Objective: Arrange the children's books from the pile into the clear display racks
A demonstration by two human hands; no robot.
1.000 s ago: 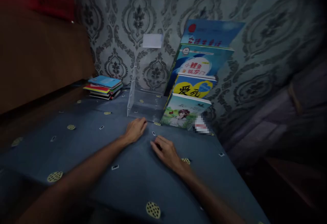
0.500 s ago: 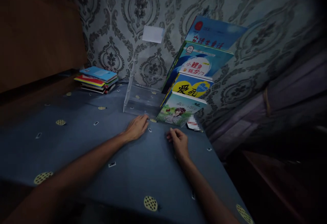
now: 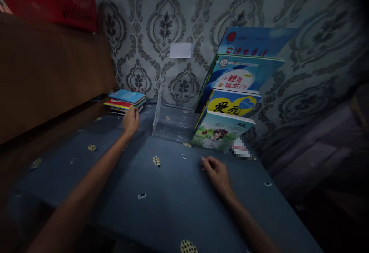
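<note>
My left hand (image 3: 131,121) is at the front edge of a low stack of books (image 3: 127,97), a light-blue one on top. Its fingers point away from me and are mostly hidden, so neither their grip nor contact with the books is clear. My right hand (image 3: 217,172) rests loosely curled on the tablecloth, holding nothing visible. Just beyond it, a clear acrylic book stand (image 3: 157,120) holds several books in stepped rows on its right side. The front one has a green cover (image 3: 219,135); behind it stand a yellow-and-blue book (image 3: 230,105) and blue books (image 3: 245,68).
A blue-grey tablecloth (image 3: 167,191) with pineapple prints covers the table. A brown wooden panel (image 3: 52,80) borders the left, with a red plastic basket (image 3: 72,3) above. Patterned wallpaper (image 3: 167,18) bearing a white switch plate (image 3: 181,50) rises behind. A blurred-out item (image 3: 241,148) lies beside the stand.
My left hand has moved left, from in front of the stand to the stack of books. My right hand stays in about the same place. The view has shifted left.
</note>
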